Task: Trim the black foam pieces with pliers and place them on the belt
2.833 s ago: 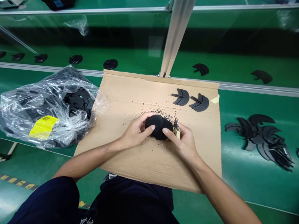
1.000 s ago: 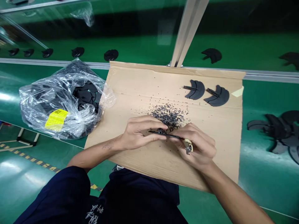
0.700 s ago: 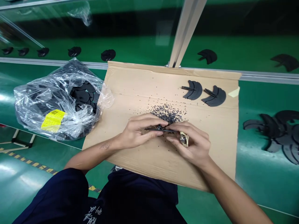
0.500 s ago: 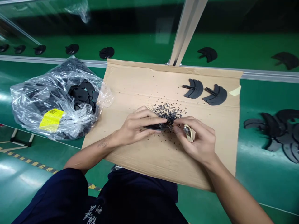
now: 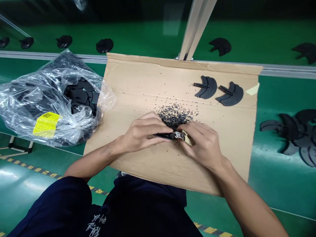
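My left hand (image 5: 145,131) is closed on a black plastic part (image 5: 165,135), pinching it between thumb and fingers over the cardboard. In my closed right hand (image 5: 203,141) is a pair of nippers (image 5: 178,135) with pale yellow handles. Their metal jaws are at the right end of the part; whether they bite on it I cannot tell. Just beyond the hands lies a heap of small black plastic bits (image 5: 174,115). Two curved black parts (image 5: 206,87) with thin stems rest at the back right of the cardboard (image 5: 138,75).
At the left, a clear plastic bag (image 5: 22,98) with a yellow label (image 5: 46,124) holds many black parts. A pile of curved black pieces (image 5: 296,131) lies on the green bench at the right. A metal post (image 5: 197,29) rises behind the cardboard, by a rail.
My right hand has turned and shifted left, bringing the nippers' metal jaws up to the black part. My left hand still holds the part. The view has shifted slightly.
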### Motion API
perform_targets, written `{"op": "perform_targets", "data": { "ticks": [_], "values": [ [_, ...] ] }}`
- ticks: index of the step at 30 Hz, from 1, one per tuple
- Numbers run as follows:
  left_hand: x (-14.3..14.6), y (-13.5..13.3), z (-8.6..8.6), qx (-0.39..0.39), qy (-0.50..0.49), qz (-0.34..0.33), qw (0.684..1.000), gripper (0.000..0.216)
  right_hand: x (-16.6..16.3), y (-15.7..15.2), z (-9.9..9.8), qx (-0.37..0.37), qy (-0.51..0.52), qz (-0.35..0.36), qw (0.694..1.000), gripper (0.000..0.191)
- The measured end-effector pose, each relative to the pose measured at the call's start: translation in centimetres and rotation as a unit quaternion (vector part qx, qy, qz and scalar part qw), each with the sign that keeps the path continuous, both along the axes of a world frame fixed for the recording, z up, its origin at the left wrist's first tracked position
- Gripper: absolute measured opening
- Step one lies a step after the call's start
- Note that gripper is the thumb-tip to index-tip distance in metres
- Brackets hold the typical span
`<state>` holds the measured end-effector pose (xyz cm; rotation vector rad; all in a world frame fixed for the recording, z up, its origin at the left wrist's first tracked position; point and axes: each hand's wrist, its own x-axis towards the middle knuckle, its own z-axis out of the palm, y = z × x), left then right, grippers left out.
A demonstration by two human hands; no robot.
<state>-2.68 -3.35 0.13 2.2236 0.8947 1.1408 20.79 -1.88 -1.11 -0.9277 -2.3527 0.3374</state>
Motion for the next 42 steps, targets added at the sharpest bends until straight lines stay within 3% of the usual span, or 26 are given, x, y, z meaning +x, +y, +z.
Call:
{"op": "perform_targets", "data": {
  "ticks": [10, 14, 17, 22, 27, 30, 34, 39, 42],
  "values": [
    [-0.1, -0.2, 0.2, 0.095, 0.052, -0.016, 0.994, 0.025, 0.1, -0.5, 0.7, 0.085, -0.100, -0.026, 0.991, 0.015],
    [0.0, -0.3, 0.3, 0.135, 0.073, -0.010, 0.988, 0.027, 0.0, -0.8, 0.6, 0.050, -0.108, -0.031, 0.992, 0.018],
    [0.0, -0.2, 0.4, 0.115, 0.066, 0.005, 0.991, 0.024, 0.2, -0.6, 0.4, 0.019, -0.091, -0.039, 0.995, 0.018],
    [0.2, -0.1, 0.7, 0.082, 0.077, 0.017, 0.993, 0.024, 0.3, 0.1, 0.5, 0.057, -0.151, -0.110, 0.981, 0.019],
    [0.3, -0.3, 0.0, 0.098, 0.179, 0.037, 0.978, 0.025, -0.1, 0.0, 0.9, 0.065, -0.186, -0.096, 0.976, 0.010],
    [0.0, -0.1, -0.3, 0.107, 0.181, 0.078, 0.974, 0.025, 0.1, 0.1, 0.8, 0.051, -0.190, -0.096, 0.976, 0.009],
    [0.0, 0.0, 0.1, 0.056, 0.099, 0.092, 0.989, 0.023, 0.4, 0.2, 0.4, 0.015, -0.154, -0.102, 0.983, 0.009],
    [0.7, -0.2, 0.2, -0.102, -0.071, 0.080, 0.989, 0.017, 0.0, 0.0, 0.8, -0.107, 0.059, -0.053, 0.991, 0.021],
    [1.0, -0.3, -0.2, -0.156, -0.098, 0.057, 0.981, 0.016, -0.5, -0.4, 1.0, -0.143, 0.137, -0.026, 0.980, 0.012]
  ]
}}
